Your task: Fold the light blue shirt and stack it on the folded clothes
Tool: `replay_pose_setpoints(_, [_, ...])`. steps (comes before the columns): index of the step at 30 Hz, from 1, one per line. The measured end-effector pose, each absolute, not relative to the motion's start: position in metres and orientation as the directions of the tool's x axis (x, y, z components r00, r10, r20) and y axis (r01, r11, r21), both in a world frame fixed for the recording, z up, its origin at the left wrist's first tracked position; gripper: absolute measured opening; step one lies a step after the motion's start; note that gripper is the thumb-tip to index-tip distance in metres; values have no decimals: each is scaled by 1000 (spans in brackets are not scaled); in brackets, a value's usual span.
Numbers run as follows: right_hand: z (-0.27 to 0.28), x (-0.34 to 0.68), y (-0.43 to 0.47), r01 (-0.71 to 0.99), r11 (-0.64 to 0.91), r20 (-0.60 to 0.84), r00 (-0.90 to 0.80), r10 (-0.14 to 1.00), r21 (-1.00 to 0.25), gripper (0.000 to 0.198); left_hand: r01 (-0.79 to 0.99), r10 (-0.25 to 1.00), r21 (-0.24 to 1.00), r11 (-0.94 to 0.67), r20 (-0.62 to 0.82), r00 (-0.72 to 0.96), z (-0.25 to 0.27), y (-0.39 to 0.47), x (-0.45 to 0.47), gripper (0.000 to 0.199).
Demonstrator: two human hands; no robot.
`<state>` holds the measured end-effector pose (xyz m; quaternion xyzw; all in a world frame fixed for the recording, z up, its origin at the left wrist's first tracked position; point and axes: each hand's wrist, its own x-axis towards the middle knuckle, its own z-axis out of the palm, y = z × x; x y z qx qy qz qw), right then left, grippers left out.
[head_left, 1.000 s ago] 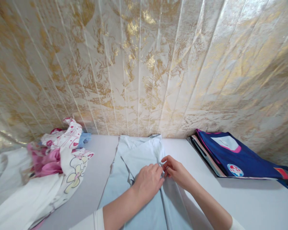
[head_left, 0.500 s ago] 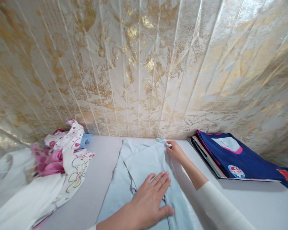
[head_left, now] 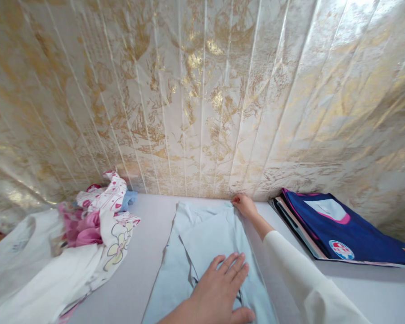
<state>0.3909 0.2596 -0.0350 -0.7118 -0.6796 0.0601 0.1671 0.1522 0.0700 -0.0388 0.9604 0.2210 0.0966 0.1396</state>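
Observation:
A light blue garment (head_left: 209, 225) lies folded lengthwise on the white surface in front of me, with a layer turned over on top and dark lines at its inner edges. My left hand (head_left: 221, 288) rests flat on its lower middle, palm down and fingers slightly spread. At the garment's far right corner, my right hand (head_left: 245, 208) is closed in a pinch on the cloth edge. Its fingertips partly hide that corner. The near end of the garment runs out of view at the bottom.
To the left sits a loose heap of clothes (head_left: 87, 238), white, pink and patterned. A stack of folded clothes (head_left: 354, 229) with a navy blue one on top lies at right. Behind the surface (head_left: 151, 220) rises a white-and-gold patterned curtain (head_left: 202, 99).
My right hand has moved slightly away from me and left, and the garment's far edge looks straighter. The left hand stays flat on the cloth. The view has shifted a little.

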Motion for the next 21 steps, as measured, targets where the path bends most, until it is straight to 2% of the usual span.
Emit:
replay_pose_setpoints(8, [-35, 374, 258, 981, 45, 231, 0, 973, -187, 31, 401, 455, 308, -863, 129, 881, -40, 72, 152, 79])
replay_pose_setpoints(13, [-33, 367, 255, 980, 24, 271, 31, 962, -199, 29, 400, 453, 340, -851, 90, 887, -36, 70, 153, 72])
replay_pose_setpoints(16, [-29, 364, 250, 974, 27, 276, 37, 960, -227, 22, 370, 443, 384, -846, 120, 889, -32, 76, 150, 70])
replay_pose_setpoints(17, [-28, 363, 245, 971, 40, 283, 29, 959, -236, 21, 380, 461, 394, -837, 134, 877, -29, 82, 148, 67])
replay_pose_setpoints(19, [-26, 359, 229, 963, 90, 298, -11, 955, -252, 31, 496, 585, 394, -774, 145, 798, -19, 105, 138, 55])
replay_pose_setpoints(21, [-27, 352, 208, 952, 157, 304, -73, 950, -263, 40, 756, 831, 356, -549, 139, 538, -7, 141, 123, 43])
